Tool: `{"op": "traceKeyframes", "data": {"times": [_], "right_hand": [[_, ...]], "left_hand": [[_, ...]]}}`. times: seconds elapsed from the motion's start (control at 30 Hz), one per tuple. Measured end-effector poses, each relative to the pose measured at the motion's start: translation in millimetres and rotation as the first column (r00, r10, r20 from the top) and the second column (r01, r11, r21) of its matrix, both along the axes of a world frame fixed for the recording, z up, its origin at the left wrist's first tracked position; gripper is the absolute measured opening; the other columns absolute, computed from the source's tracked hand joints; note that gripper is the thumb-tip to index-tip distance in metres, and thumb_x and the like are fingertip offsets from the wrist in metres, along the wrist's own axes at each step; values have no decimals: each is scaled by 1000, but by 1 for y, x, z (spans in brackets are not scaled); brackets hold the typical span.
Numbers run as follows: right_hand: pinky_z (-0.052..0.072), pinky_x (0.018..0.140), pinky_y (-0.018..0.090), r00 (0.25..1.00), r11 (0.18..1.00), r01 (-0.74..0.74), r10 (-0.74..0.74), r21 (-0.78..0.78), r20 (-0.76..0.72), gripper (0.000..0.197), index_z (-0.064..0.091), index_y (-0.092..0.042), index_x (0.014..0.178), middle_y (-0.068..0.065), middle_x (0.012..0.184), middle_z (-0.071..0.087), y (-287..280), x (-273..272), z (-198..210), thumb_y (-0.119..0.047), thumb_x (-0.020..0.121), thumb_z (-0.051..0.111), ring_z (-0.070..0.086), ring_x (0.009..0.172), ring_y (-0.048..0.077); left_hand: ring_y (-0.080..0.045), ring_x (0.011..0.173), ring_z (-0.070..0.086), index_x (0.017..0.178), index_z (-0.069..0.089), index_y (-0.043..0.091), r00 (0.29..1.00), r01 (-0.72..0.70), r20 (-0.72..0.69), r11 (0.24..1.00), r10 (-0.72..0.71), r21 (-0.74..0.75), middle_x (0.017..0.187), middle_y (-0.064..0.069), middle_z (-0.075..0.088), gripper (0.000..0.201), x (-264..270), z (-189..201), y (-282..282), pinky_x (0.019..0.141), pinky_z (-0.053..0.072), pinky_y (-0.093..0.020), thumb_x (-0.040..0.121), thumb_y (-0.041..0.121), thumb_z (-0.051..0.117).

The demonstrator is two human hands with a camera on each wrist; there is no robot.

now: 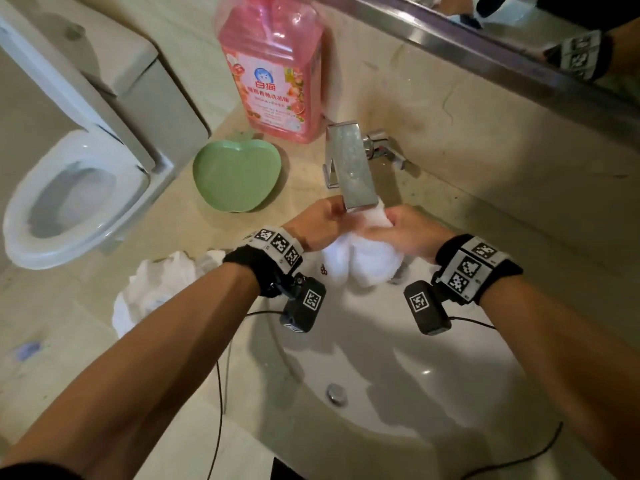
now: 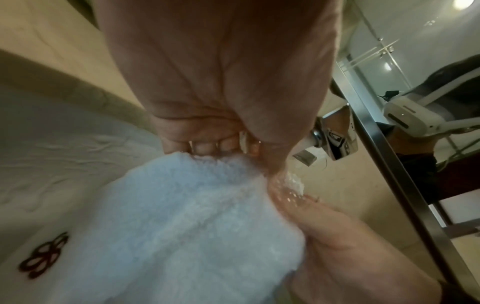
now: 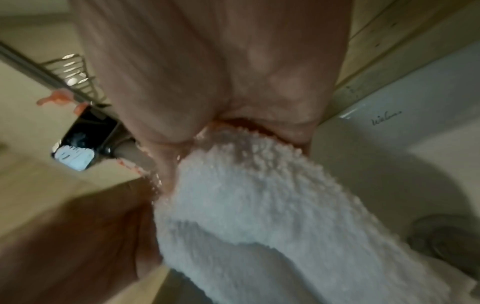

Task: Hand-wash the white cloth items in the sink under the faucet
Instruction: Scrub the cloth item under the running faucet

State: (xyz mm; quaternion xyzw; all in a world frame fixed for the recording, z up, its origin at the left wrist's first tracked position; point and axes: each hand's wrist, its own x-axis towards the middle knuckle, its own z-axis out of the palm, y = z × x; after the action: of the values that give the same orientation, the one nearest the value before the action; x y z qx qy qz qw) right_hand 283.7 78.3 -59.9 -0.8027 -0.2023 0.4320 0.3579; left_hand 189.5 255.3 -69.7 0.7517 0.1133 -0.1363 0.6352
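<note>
A fluffy white towel hangs bunched over the white sink, its top end right under the chrome faucet. My left hand grips the towel's top from the left, fingers curled round it. My right hand grips the same bunch from the right, fingers wrapped over the wet terry. Water beads on the cloth and fingers. A small dark flower emblem shows on the white cloth hanging at the left. Another crumpled white cloth lies on the counter at left.
A pink detergent bottle stands behind a green apple-shaped dish on the beige counter. A toilet is at far left. The mirror's metal edge runs above the faucet. The sink drain is uncovered. Thin cables trail from my wrists.
</note>
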Motion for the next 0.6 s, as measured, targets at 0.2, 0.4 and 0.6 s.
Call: {"op": "traceKeyframes", "data": {"times": [0.2, 0.4, 0.6], "right_hand": [[35, 42, 9, 975, 974, 195, -205, 117, 84, 26, 59, -15, 71, -7, 58, 56, 10, -1, 3, -24, 95, 67, 49, 45, -3], [60, 70, 28, 991, 987, 135, -132, 91, -38, 24, 67, -7, 103, 3, 88, 76, 1, 3, 5, -19, 85, 78, 74, 82, 13], [54, 84, 41, 998, 997, 17, -13, 79, -55, 23, 72, -20, 108, 5, 98, 74, 18, -12, -8, -36, 92, 69, 68, 91, 19]], "left_hand": [[-18, 114, 61, 125, 64, 20, 983, -61, -167, 995, 73, 76, 119, 0, 68, 30, -1, -13, 10, 100, 45, -35, 98, 28, 55], [-13, 105, 60, 108, 66, 41, 994, 33, -109, 954, -1, 298, 101, 16, 66, 17, -2, -6, 10, 92, 42, -29, 100, 39, 51], [-13, 102, 65, 106, 70, 31, 994, 54, -103, 952, -24, 301, 109, 5, 71, 25, -2, 9, 12, 94, 47, -32, 93, 49, 60]]}}
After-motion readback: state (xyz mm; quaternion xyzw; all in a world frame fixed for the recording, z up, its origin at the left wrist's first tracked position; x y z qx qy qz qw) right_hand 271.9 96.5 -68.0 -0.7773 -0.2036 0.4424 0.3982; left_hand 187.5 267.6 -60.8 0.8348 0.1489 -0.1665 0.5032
